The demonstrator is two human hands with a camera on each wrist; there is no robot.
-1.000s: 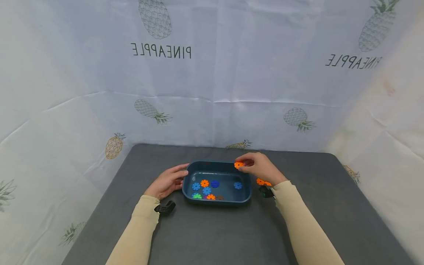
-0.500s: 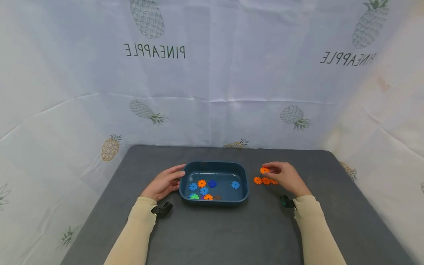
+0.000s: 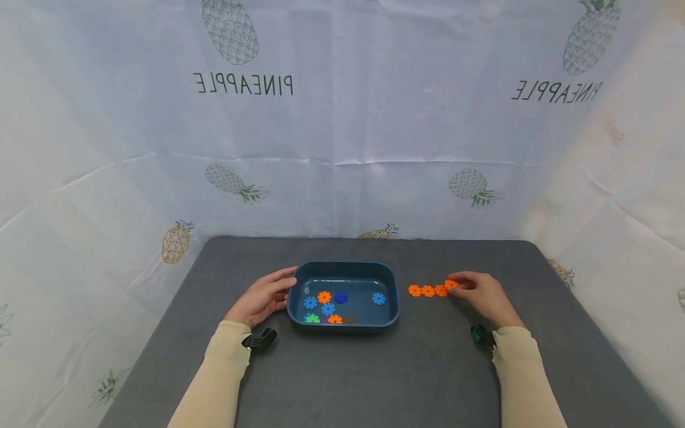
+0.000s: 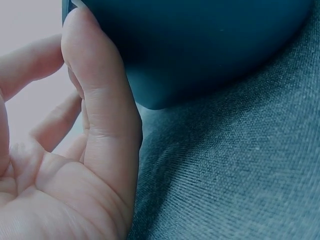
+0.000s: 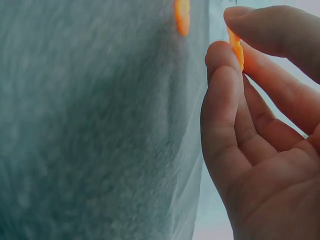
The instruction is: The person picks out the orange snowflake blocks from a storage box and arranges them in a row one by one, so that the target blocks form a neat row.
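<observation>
Fingers and thumb of the right hand [image 3: 488, 297] pinch an orange notched disc [image 3: 451, 284] right of the blue tray [image 3: 355, 305], which disc should be light, stiff and easiest held by its rim, while the left hand [image 3: 258, 301] grips the tray's left end.

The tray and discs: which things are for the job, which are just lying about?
Job, it seems:
tray, held by the left hand
orange disc in the right hand
row of orange discs
orange discs in the tray

Probably just there:
blue discs
green disc
brown disc
pineapple cloth
</observation>
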